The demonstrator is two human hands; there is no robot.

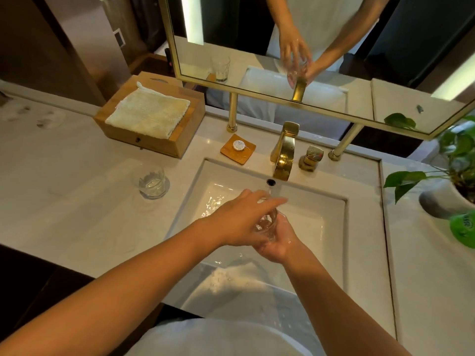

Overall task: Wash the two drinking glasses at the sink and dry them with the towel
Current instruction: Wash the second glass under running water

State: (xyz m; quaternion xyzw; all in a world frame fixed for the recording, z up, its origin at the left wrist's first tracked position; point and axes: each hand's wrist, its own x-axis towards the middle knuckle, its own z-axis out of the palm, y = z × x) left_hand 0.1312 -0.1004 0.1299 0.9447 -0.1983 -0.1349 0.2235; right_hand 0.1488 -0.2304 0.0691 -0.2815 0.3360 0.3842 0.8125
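Observation:
Over the white sink basin [321, 227], below the gold tap [284, 152], I hold a clear drinking glass [267, 223] with both hands. My right hand [279, 244] cups it from underneath, fingers curled round its base. My left hand [239, 219] lies over its top and side, fingers reaching across the rim. Much of the glass is hidden by my hands. A second clear glass [153, 183] stands upright on the counter left of the basin. The folded cream towel [149, 110] lies on a wooden box at the back left.
A wooden box [185, 140] carries the towel. A small wooden coaster [237, 149] with a round white item sits behind the basin. The gold tap handle [312, 158] stands right of the spout. A potted plant [457, 160] and a green object [464, 228] are at the right. A gold-framed mirror [282, 96] hangs above.

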